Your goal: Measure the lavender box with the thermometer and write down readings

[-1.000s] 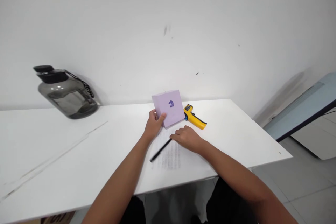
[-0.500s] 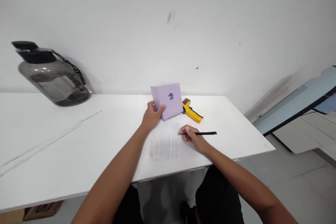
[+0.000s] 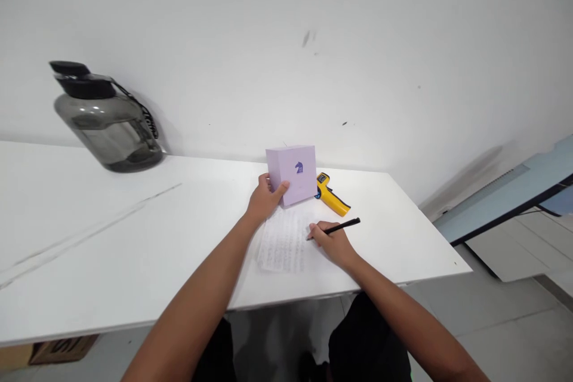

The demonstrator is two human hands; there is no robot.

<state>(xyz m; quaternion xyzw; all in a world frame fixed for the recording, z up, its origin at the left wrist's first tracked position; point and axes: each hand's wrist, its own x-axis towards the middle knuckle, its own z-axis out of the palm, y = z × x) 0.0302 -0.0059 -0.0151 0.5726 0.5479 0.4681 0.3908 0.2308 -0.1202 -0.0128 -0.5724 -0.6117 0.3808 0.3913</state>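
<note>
My left hand (image 3: 267,196) grips the lower left side of a light purple box (image 3: 301,182) that bears a dark horse-head logo. In my right hand (image 3: 332,243) is a black pen (image 3: 347,225), its tip low over the right part of a written sheet of paper (image 3: 283,248). Whether the tip touches the paper I cannot tell. The sheet lies on the white table just in front of the box, covered in rows of marks too blurred to read. Right beside the box rests a yellow and black infrared thermometer gun (image 3: 333,196), its front end partly hidden by the box.
A large grey translucent water bottle (image 3: 111,131) with a black lid stands at the back left, by the wall. The white table (image 3: 134,250) ends at the right near a pale blue panel (image 3: 501,197). Below the left edge, a cardboard box (image 3: 62,349) shows.
The pen's back end has tilted upward and its tip has come down the sheet slightly. My left hand keeps hold of the box, which looks more upright. The whole view has shifted a little.
</note>
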